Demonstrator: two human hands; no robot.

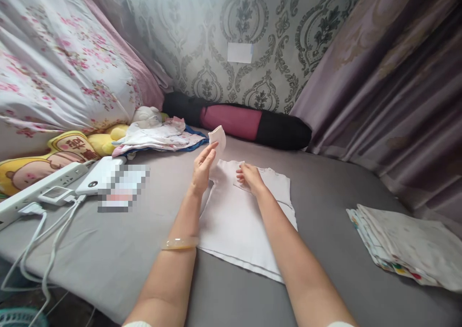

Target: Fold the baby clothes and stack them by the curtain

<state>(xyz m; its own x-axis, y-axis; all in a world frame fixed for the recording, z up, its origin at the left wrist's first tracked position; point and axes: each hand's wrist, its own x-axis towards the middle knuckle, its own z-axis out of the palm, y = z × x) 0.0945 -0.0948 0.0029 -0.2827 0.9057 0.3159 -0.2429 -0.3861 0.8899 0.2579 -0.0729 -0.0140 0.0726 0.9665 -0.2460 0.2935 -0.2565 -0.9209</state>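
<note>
We find the white garment flat on the bed, mid-fold — our left hand lifts its sleeve, right hand pinning the shoulder. Next, we judge, calls for laying the sleeve inward, flat.

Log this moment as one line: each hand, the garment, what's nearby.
left hand: lifts sleeve | right hand: presses white garment flat | bed: grey sheet | folded stack: at right

- The yellow cushion bears one large red Chinese character on its pale badge; it is too skewed to read with certainty.
- Nothing else is legible.
</note>
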